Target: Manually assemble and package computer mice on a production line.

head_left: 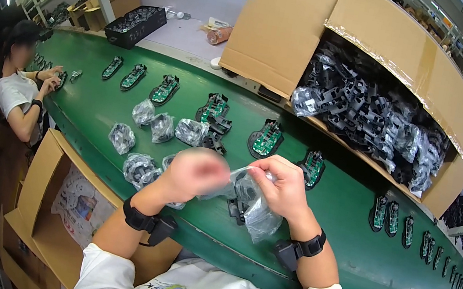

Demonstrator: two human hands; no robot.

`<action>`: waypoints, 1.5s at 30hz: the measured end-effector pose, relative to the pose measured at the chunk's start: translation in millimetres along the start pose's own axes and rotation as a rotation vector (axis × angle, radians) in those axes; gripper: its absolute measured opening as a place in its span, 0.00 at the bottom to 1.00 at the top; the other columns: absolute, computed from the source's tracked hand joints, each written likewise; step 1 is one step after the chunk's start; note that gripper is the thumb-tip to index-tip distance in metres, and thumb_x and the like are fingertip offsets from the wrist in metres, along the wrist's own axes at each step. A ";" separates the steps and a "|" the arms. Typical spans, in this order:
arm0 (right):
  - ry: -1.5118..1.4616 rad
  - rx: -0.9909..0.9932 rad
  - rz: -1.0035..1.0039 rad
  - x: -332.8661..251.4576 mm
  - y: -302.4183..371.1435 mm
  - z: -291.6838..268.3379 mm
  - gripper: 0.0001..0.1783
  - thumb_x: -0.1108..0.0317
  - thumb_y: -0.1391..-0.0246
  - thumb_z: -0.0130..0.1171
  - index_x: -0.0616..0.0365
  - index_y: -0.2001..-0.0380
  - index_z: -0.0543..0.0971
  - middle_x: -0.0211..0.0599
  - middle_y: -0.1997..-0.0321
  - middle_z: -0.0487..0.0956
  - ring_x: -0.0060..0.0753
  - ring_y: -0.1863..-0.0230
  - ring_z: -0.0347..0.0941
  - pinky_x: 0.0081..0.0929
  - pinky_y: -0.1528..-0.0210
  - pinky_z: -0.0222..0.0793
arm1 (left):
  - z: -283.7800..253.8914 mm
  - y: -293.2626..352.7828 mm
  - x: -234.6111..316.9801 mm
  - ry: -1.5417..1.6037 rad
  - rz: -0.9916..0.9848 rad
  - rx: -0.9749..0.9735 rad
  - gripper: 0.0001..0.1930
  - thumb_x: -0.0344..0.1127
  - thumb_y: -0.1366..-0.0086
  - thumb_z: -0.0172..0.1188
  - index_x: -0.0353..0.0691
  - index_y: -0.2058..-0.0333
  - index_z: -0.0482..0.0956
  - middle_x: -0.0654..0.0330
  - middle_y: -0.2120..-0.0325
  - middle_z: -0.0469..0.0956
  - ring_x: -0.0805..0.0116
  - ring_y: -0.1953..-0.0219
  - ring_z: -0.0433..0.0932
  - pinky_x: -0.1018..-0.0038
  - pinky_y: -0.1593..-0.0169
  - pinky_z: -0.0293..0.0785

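Over the green conveyor belt (313, 245), my right hand (281, 184) pinches the edge of a clear plastic bag (263, 219) with black plastic parts inside. My left hand (197, 172) is closed in a fist, its fingers blurred, and a strip of the film stretches from it to the right hand. Below the hands, a black part (236, 210) shows beside the bag. Several other bagged black parts lie left of my hands, among them one bag (122, 138) near the belt's edge. Beyond my hands sit black housings with green circuit boards, including one housing (266, 139) and another (313, 168).
A large open cardboard box (276, 28) full of bagged black parts stands behind the belt. Farther left is a black bin (135, 25) of small parts. A co-worker (21, 89) handles a piece at far left. An open carton (44, 186) stands below the belt's near edge.
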State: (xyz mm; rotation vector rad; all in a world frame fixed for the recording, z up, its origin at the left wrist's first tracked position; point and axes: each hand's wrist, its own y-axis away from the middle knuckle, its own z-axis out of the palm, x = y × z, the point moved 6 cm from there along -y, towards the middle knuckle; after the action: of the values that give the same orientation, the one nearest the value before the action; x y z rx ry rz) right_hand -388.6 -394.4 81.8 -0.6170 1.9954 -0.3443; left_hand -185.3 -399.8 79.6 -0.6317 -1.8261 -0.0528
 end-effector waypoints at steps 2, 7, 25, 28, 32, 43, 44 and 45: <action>-0.025 0.134 -0.095 -10.6 0.3 -8.9 0.07 0.70 0.44 0.70 0.61 0.65 0.86 0.41 0.70 0.83 0.40 0.70 0.80 0.31 0.65 0.75 | 1.2 0.4 0.3 -0.033 0.000 -0.075 0.05 0.26 0.38 0.70 0.33 0.64 0.85 0.64 0.72 0.78 0.80 0.74 0.73 0.81 0.70 0.69; -0.127 0.156 0.034 -14.7 0.4 -16.2 0.08 0.69 0.41 0.68 0.63 0.65 0.85 0.39 0.70 0.84 0.29 0.70 0.80 0.28 0.64 0.75 | 6.0 4.1 4.1 -0.295 0.140 0.025 0.11 0.33 0.43 0.75 0.36 0.66 0.83 0.60 0.67 0.80 0.68 0.70 0.77 0.73 0.65 0.75; 0.088 0.053 -0.162 -42.0 4.5 -38.8 0.03 0.74 0.43 0.67 0.61 0.65 0.84 0.43 0.59 0.85 0.39 0.61 0.84 0.30 0.60 0.79 | -2.1 16.9 63.8 -0.684 0.597 0.461 0.09 0.26 0.47 0.73 0.42 0.66 0.85 0.61 0.71 0.81 0.60 0.70 0.79 0.66 0.66 0.74; -0.013 0.080 -0.168 -44.7 5.8 -44.2 0.03 0.76 0.43 0.67 0.61 0.65 0.84 0.44 0.57 0.87 0.37 0.60 0.85 0.29 0.58 0.80 | -2.4 20.4 68.5 -0.668 0.642 0.497 0.12 0.24 0.49 0.74 0.41 0.65 0.84 0.61 0.70 0.80 0.59 0.71 0.78 0.66 0.67 0.73; -0.042 0.104 -0.167 -52.5 8.4 -46.3 0.03 0.77 0.42 0.66 0.62 0.64 0.84 0.43 0.62 0.88 0.36 0.64 0.86 0.28 0.61 0.80 | 0.3 27.6 77.2 -0.705 0.655 0.417 0.13 0.20 0.47 0.72 0.39 0.63 0.84 0.58 0.69 0.79 0.59 0.71 0.77 0.67 0.67 0.73; 0.046 0.092 -0.145 -50.6 12.9 -42.9 0.07 0.78 0.46 0.69 0.62 0.62 0.86 0.43 0.66 0.87 0.38 0.68 0.85 0.27 0.66 0.79 | -4.6 15.1 59.3 -0.600 0.639 0.460 0.13 0.23 0.48 0.75 0.41 0.64 0.84 0.59 0.69 0.80 0.61 0.72 0.78 0.68 0.69 0.74; 0.066 0.098 -0.125 -47.6 15.1 -43.0 0.08 0.78 0.46 0.69 0.62 0.62 0.86 0.43 0.66 0.87 0.38 0.68 0.85 0.26 0.66 0.79 | -4.9 18.9 56.6 -0.591 0.644 0.457 0.14 0.23 0.48 0.75 0.41 0.63 0.83 0.59 0.69 0.80 0.60 0.72 0.78 0.69 0.69 0.75; 0.066 0.093 -0.125 -47.6 15.2 -44.2 0.08 0.78 0.46 0.69 0.62 0.62 0.86 0.43 0.66 0.87 0.38 0.68 0.85 0.26 0.66 0.79 | -4.9 22.2 55.9 -0.582 0.650 0.453 0.14 0.22 0.48 0.74 0.41 0.63 0.83 0.59 0.69 0.80 0.60 0.72 0.78 0.69 0.69 0.75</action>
State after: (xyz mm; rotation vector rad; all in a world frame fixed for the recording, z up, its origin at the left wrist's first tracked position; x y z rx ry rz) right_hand -413.0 -356.0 130.6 -0.6804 1.9962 -0.5361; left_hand -182.9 -360.5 125.3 -0.9386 -1.9829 1.0413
